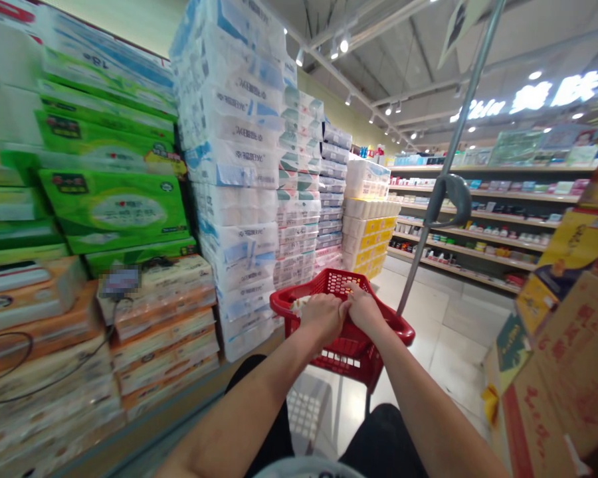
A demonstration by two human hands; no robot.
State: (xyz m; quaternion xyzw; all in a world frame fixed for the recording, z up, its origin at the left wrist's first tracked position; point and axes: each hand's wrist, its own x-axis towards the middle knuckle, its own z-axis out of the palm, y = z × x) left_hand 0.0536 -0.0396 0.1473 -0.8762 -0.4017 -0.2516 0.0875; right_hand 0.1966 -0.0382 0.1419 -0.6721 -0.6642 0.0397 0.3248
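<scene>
A red plastic shopping basket [349, 355] with slotted walls is in front of me at the middle of the view. My left hand [325, 315] is closed in a fist over its near side. Close against it, my right hand [363, 309] is also closed, its fingers curled toward the left thumb. What the fingers hold is hidden; I cannot tell whether they grip the basket. A small whitish item [299, 304] shows inside the basket, beside the left hand. A grey metal pole [418, 255] with a grey looped handle [449, 200] rises at the basket's right.
Tall stacks of white tissue packs [242, 159] stand at left, next to green packs [117, 209] and orange-and-cream packs [164, 318]. Cardboard boxes [573, 358] border the right side. Goods-filled shelves [478, 229] line the back, beyond a pale tiled floor [443, 338].
</scene>
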